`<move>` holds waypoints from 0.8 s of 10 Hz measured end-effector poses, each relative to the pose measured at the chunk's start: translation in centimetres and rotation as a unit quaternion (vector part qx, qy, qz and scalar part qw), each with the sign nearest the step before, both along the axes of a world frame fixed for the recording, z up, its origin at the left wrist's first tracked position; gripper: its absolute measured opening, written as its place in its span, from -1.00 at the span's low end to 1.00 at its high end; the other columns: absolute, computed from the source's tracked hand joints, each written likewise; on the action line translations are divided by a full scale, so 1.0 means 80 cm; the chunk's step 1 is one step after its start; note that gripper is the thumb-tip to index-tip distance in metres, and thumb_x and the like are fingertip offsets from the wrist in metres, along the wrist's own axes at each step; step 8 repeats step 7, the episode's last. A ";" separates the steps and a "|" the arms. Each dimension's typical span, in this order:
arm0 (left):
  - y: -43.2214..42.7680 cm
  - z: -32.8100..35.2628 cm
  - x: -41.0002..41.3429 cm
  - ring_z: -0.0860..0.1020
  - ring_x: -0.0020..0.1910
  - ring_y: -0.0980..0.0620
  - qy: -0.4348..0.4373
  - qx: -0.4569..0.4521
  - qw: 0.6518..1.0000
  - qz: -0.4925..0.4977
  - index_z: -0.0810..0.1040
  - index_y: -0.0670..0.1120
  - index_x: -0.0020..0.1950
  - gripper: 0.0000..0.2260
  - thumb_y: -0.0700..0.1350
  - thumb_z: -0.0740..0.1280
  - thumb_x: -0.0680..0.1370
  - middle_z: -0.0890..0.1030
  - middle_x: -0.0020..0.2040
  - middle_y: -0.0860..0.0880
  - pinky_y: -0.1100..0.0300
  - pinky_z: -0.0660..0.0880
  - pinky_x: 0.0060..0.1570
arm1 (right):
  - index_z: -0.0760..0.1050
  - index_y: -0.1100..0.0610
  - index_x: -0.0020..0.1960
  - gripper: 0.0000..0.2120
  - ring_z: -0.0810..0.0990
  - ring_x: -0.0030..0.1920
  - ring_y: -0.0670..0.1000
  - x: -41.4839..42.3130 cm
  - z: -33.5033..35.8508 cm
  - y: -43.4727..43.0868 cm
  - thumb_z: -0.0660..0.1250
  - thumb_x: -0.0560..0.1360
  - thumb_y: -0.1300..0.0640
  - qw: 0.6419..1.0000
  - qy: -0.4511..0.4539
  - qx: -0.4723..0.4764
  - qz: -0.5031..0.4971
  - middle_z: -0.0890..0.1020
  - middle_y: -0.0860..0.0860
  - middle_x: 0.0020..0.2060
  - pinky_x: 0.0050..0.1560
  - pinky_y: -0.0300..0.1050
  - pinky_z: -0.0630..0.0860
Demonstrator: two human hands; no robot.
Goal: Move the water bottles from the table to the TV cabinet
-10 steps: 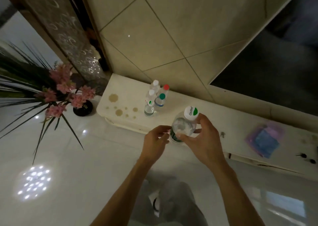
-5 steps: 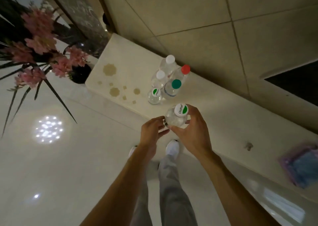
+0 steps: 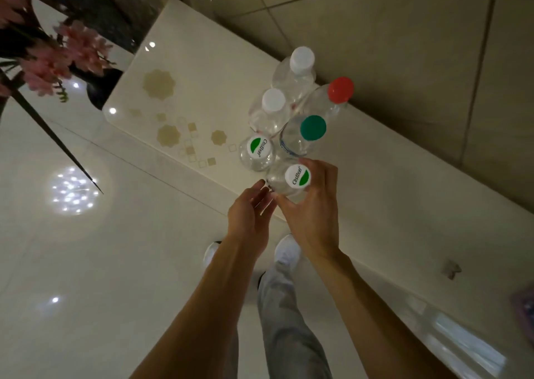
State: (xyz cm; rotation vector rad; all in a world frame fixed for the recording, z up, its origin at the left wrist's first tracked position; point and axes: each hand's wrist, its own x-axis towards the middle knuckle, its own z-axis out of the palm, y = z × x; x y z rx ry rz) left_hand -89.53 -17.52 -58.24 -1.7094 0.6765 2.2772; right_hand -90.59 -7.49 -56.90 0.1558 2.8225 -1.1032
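My right hand [image 3: 313, 208] grips a clear water bottle with a white and green cap [image 3: 297, 175], held upright at the front edge of the cream TV cabinet [image 3: 390, 205]. My left hand [image 3: 250, 214] is just left of that bottle, fingers loosely spread and fingertips near it, holding nothing. Several other bottles stand grouped on the cabinet behind it: a second bottle with a white and green cap [image 3: 258, 147], a green-capped bottle [image 3: 313, 128], a red-capped bottle [image 3: 340, 89] and two white-capped bottles [image 3: 273, 99] [image 3: 302, 56].
A dark vase with pink flowers [image 3: 81, 49] and long dark leaves stands on the glossy floor left of the cabinet. A tiled wall rises behind the cabinet. A small object [image 3: 450, 269] and a purple cloth [image 3: 524, 306] lie further right. My legs and white shoes are below.
I have stepped closer and the view has tilted down. The held bottle has come forward and down to the group of bottles at the cabinet's front edge; my left hand has come off it.
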 end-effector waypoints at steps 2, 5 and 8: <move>0.007 -0.004 -0.007 0.55 0.17 -0.17 0.008 -0.015 1.000 -0.002 0.58 -0.24 -0.02 -0.83 -0.29 0.19 0.57 0.61 0.16 -0.25 0.00 0.50 0.25 | 0.35 0.16 0.32 -0.29 0.50 0.22 -0.05 -0.001 -0.018 -0.005 0.58 0.29 -0.01 0.999 0.028 0.008 -0.031 0.45 0.08 0.21 0.13 -0.46 0.38; -0.005 0.020 0.000 0.64 0.03 0.01 0.025 0.024 0.999 0.011 0.46 -0.30 0.33 -0.69 -0.35 0.22 0.58 0.56 0.25 -0.24 0.20 0.56 0.04 | 0.27 0.13 0.38 -0.27 0.48 0.27 -0.04 0.008 -0.001 0.001 0.56 0.33 0.08 0.999 -0.028 0.000 -0.017 0.38 0.03 0.30 0.21 -0.16 0.53; -0.070 0.086 0.012 0.60 -0.01 -0.20 -0.015 0.016 0.999 -0.032 0.51 -0.30 0.18 -0.78 -0.28 0.14 0.61 0.55 0.18 -0.29 0.00 0.58 -0.08 | 0.29 0.13 0.38 -0.51 0.42 0.31 0.00 0.009 0.099 0.029 0.36 0.50 0.20 0.990 -0.123 0.069 0.002 0.36 0.04 0.33 0.16 -0.29 0.36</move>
